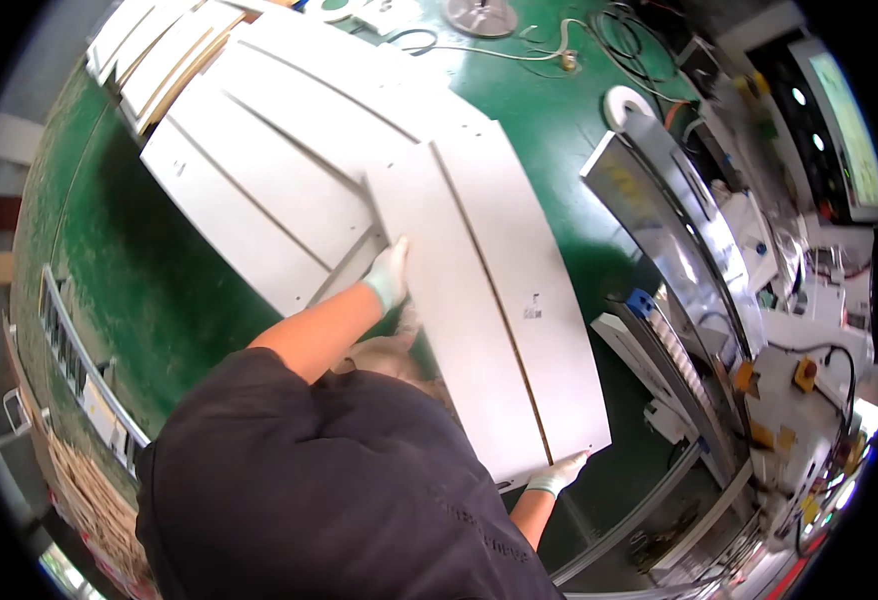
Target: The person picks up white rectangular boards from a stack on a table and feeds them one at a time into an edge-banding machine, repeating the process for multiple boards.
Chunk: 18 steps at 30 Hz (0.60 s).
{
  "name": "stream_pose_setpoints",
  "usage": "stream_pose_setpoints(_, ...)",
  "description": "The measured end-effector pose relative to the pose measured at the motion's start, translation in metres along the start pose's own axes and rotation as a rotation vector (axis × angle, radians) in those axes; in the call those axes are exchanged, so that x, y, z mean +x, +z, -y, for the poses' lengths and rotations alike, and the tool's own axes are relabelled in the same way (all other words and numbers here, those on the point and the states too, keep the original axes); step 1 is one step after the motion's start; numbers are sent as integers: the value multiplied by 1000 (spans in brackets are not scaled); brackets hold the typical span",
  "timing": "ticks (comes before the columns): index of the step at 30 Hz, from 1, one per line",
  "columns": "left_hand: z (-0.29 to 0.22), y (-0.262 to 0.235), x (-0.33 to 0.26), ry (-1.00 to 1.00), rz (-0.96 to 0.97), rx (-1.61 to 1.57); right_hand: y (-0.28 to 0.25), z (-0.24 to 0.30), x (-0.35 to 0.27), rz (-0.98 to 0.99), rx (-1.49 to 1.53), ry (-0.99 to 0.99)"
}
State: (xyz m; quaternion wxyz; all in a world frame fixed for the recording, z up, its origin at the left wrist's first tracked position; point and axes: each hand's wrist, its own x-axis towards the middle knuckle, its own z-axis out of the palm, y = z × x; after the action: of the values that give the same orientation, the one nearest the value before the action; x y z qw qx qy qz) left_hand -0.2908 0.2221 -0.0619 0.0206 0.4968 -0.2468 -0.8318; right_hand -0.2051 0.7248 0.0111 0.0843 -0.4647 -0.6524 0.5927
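A long white panel (489, 290) with a dark lengthwise groove and a small printed mark lies slantwise in front of me. My left hand (391, 272), in a pale glove, grips its left long edge. At the panel's near end, my right hand (559, 475) has its gloved fingers round the corner edge; part of them is hidden under the board. More white panels (249, 190) of the same kind lie to the left and beyond. The held panel overlaps their near right part.
Farther left stand more stacked boards (174, 60). On the right are a machine with a clear cover (689, 250) and a screen (849, 130). Cables (569, 40) trail over the green floor (549, 90). A metal frame (89, 360) stands at lower left.
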Motion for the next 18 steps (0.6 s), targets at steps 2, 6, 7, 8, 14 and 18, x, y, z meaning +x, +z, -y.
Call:
stream_pose_setpoints(2, 13, 5, -38, -51, 72, 4, -26, 1, -1, -84, 47, -66)
stream_pose_setpoints(6, 4, 8, -116, -258, 410, 80, -82, -15, -4, -274, 118, -182)
stream_pose_setpoints(7, -1, 13, -127, -302, 507, 117, -82, -14, -12, -369, 194, -134)
stream_pose_setpoints(8, -4, 23, -134, -340, 605, 167, -86, -13, -21, -461, 266, -88)
stream_pose_setpoints(14, 41, 150, -84, -307, 1080, 648, -143, -68, -56, -687, 483, 143)
stream_pose_setpoints(18, 91, 236, -32, -43, 1222, 925, -137, -67, -82, -594, 715, 178)
